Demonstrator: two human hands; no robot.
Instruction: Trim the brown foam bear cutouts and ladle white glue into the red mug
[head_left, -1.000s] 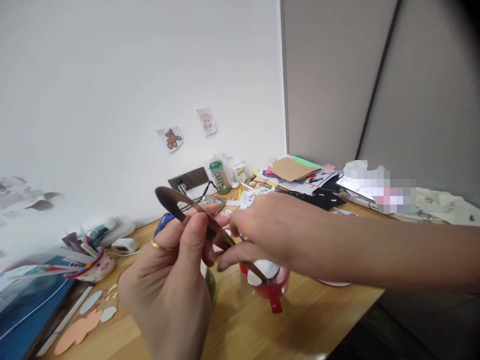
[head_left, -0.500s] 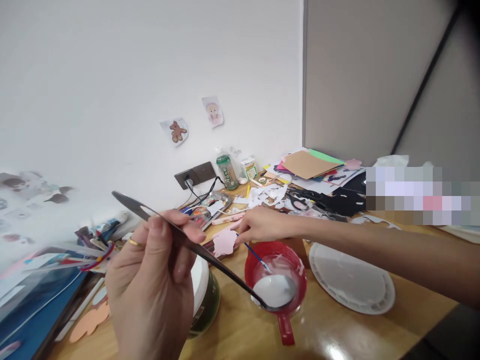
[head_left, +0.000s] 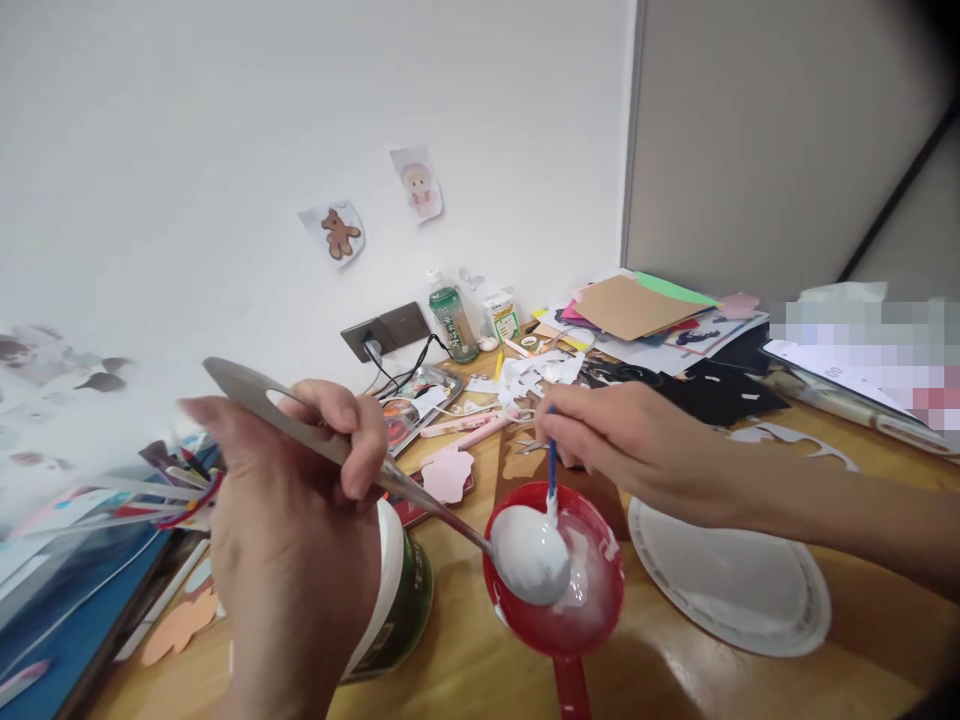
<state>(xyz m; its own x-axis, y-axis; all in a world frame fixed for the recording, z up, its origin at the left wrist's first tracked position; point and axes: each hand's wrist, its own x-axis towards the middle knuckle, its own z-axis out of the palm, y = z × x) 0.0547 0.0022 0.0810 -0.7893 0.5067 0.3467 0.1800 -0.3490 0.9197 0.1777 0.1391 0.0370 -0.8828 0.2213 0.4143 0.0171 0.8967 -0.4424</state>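
My left hand [head_left: 292, 520] is closed around the flat handle of a metal ladle [head_left: 337, 445]. The ladle's bowl, coated with a glossy white paste, is tilted over a red dipper [head_left: 619, 590]. My right hand [head_left: 611, 430] pinches a thin blue stick [head_left: 553, 460], held nearly upright. White paste covers its lower end, which touches the rim of the ladle's bowl. More white paste lies inside the dipper, whose handle points toward me. Beneath my left hand, partly hidden, stands a dark green tub [head_left: 412, 590] with a white rim.
A round white lid [head_left: 727, 575] lies to the right of the dipper. Paper scraps [head_left: 540, 375], scissors and coloured sheets [head_left: 637, 305] crowd the back. A green bottle [head_left: 454, 320] stands by the wall socket [head_left: 386, 335]. At left are a pen holder [head_left: 191, 510] and orange cut-outs [head_left: 180, 628].
The ladle has tipped and turned over the dipper as my left hand rotated. My right hand has moved right, bringing the blue stick upright against the ladle's rim.
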